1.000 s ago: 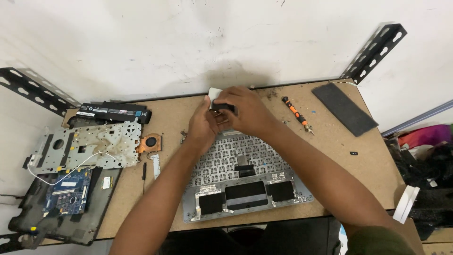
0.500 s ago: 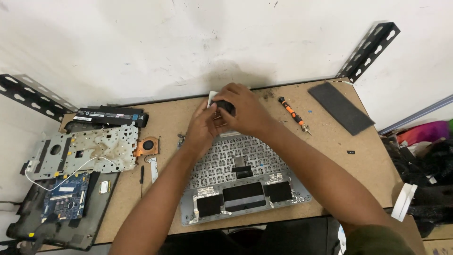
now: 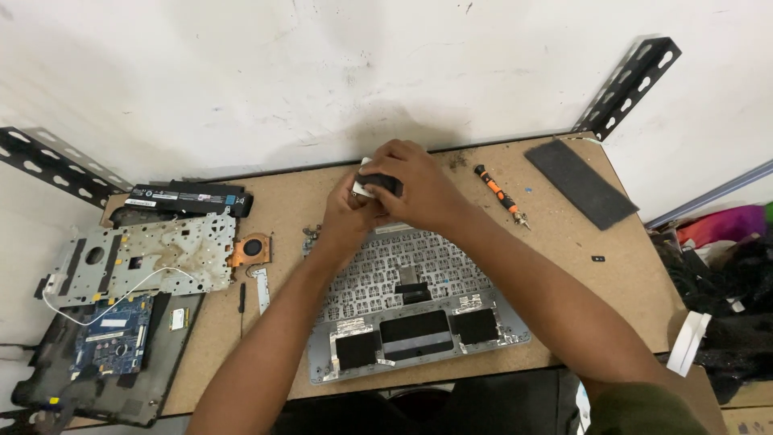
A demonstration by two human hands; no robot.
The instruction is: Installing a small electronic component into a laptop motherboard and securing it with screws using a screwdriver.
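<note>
Your right hand [image 3: 419, 187] is curled over a small dark part [image 3: 380, 184], fingers wrapped across its top, holding it at the far edge of the laptop keyboard frame [image 3: 403, 302]. Your left hand [image 3: 348, 216] is tucked in right against it, fingertips closed on the pale, flat end of the same part from below. Both hands are pressed together, just as they were half a second ago and a second ago; the grip has barely shifted, and the part sits in the same spot above the frame's top edge.

The frame lies face down on the brown table [image 3: 564, 242], its metal back and three black pads turned toward you, and it has not moved between pictures. What changes is mostly your head: the view has drifted slightly, so the table edge sits a touch differently.

To your right, the orange-handled screwdriver [image 3: 499, 196] lies near your wrist, and past it the dark grey flat pad [image 3: 581, 183], both where they were. To your left sit the copper-coloured fan [image 3: 251, 248], the perforated metal plate [image 3: 141, 259], the long black battery [image 3: 189, 197] behind it, and the blue circuit board [image 3: 113, 333] in its dark case at the table's corner.
</note>
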